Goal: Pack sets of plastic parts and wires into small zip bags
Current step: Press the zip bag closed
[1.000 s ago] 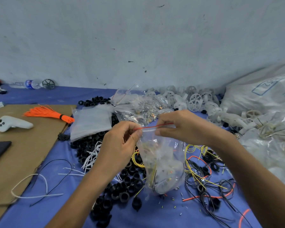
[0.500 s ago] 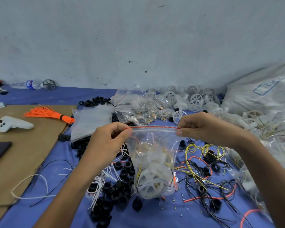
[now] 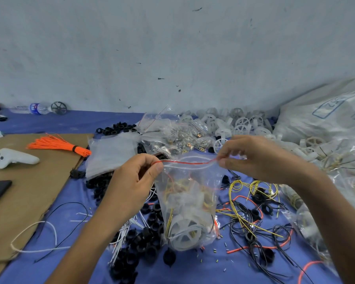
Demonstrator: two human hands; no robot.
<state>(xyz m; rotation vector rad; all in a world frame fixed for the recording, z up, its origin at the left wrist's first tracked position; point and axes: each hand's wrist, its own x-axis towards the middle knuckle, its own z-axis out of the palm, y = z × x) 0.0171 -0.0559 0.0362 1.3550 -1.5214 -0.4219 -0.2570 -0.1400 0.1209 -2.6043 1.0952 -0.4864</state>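
Note:
A clear zip bag (image 3: 190, 203) with a red seal line hangs above the blue cloth in the middle. Inside it lie a white plastic wheel, yellow and red wires and small parts. My left hand (image 3: 134, 181) pinches the left end of the seal strip. My right hand (image 3: 254, 156) pinches the right end. The strip is stretched between them, slightly wavy. Black plastic rings (image 3: 143, 234) lie below and left of the bag. Loose black, yellow and red wires (image 3: 252, 218) lie to its right.
White plastic wheels (image 3: 234, 124) and bags of small metal parts (image 3: 178, 136) lie behind. A stack of empty zip bags (image 3: 111, 154) sits left of centre. Brown cardboard (image 3: 29, 191) holds an orange wire bundle (image 3: 57, 145) and a white controller (image 3: 12, 159). Large plastic sacks (image 3: 326, 119) fill the right.
My hands have slid apart along the red seal strip, from close together to its two ends. The bag now hangs lower and wider, with the white wheel showing at its bottom.

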